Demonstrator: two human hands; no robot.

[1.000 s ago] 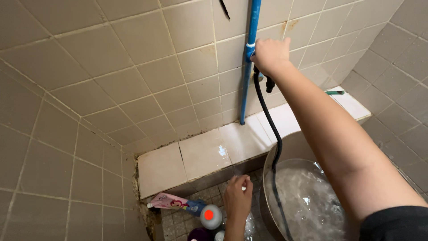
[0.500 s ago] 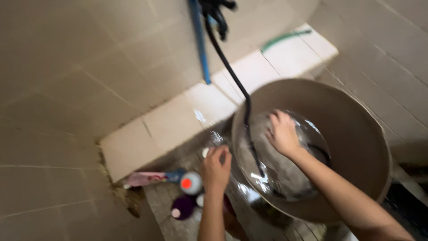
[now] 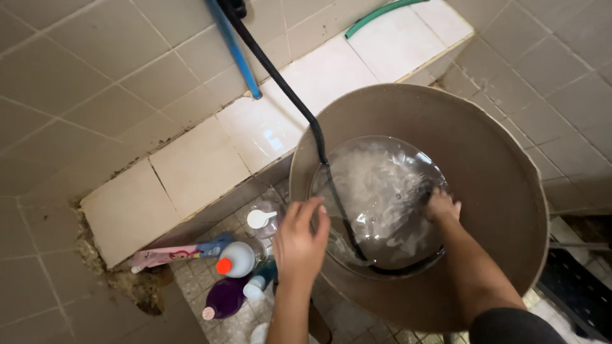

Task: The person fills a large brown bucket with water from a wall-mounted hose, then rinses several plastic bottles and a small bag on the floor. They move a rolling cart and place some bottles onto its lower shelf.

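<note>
Several packages crowd the floor at the foot of the tiled ledge [image 3: 191, 165]: a pink tube [image 3: 172, 253] lying flat with its blue end toward us, a white bottle with an orange-red cap [image 3: 236, 260] just beside it, a purple bottle [image 3: 224, 298] below that, and a clear pump bottle with a white top [image 3: 262, 218] nearer the basin. We cannot make out their labels.

We see a big brown basin [image 3: 497, 165] filling the right half, holding foamy water. A black hose [image 3: 299, 108] runs slanting from the upper left, beside a blue pipe [image 3: 233, 48] on the wall, down over the basin's rim and curls along the bottom of the water. A green hose [image 3: 376, 13] lies on the ledge at the top.

Our left hand [image 3: 301, 242] hovers just outside the basin's near rim, fingers loosely curled and apart, gripping nothing we can see. Our right hand [image 3: 443, 207] is dipped in the water at the right edge of the pool; whether it grips anything we cannot tell.
</note>
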